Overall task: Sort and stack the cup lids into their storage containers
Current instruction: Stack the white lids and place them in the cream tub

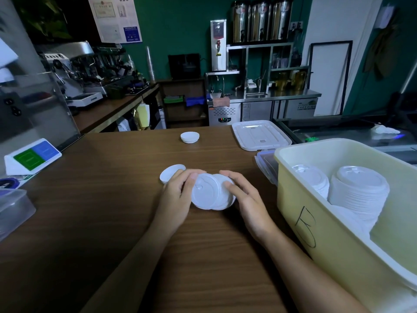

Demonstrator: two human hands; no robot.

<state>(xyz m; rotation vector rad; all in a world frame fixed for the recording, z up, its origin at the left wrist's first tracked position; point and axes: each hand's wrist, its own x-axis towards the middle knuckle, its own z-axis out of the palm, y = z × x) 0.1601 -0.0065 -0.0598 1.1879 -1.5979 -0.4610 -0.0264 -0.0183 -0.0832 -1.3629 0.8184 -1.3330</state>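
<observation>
cup lids (208, 193): a few white ones, overlapped, held between both hands low over the counter (101, 211), just left of the yellow bin (291, 199). Can't tell if they touch the counter.

Left to right, all placed relative to the bin:
- far left of it, at the frame edge: clear plastic box (13, 211), with a green/blue sign card (32, 155) farther back
- left of it, mid-counter: single white lid (169, 175) lying flat, partly hidden by the left hand's fingers
- left hand (177, 196): fingers curled round the left rim of the held lids, thumb on top
- left of it and farther back: small lid stack (190, 137), well apart from both hands
- right hand (247, 201): fingers curled on the right rim of the held lids, thumb on top, near the bin's wall
- behind its left corner: white bin cover (261, 135), lying flat
- against its left corner: clear snap-lock cover (264, 162)
- on its near wall: handwritten mark (305, 227)
- inside it: low lid stack (312, 180), with a tall lid stack (361, 190) just right of that
</observation>
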